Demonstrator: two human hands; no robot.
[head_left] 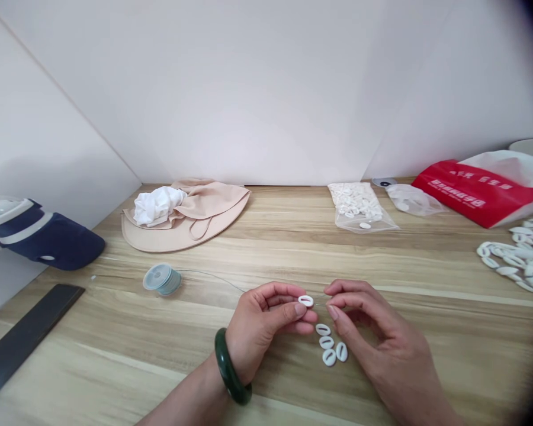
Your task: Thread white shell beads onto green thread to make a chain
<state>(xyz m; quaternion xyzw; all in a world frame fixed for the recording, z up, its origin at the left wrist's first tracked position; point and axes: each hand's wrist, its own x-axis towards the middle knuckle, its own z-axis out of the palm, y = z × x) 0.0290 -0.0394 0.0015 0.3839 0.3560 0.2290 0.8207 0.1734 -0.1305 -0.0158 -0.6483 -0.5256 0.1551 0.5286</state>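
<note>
Between the thumb and fingers of my left hand [266, 313] is a white cowrie shell [306, 302], its slit facing up. A dark green bangle [231, 367] circles that wrist. My right hand [382, 343] is just to the right, thumb and forefinger pinched on a thin thread that shows faintly between the shell and the fingertips. From a spool [162, 279] on the left, the thread [217, 277] runs over to my left hand. Several loose cowrie shells [326, 342] lie on the wooden table [160, 337] below and between my hands.
At the back left lies a beige sun hat [213, 207] with a white cloth bundle [157, 206] on it. A navy visor [57, 239] and dark strip [26, 331] are at far left. Right: shell bag [357, 204], clear bag [413, 199], red packet [475, 192], heaped shells [522, 263].
</note>
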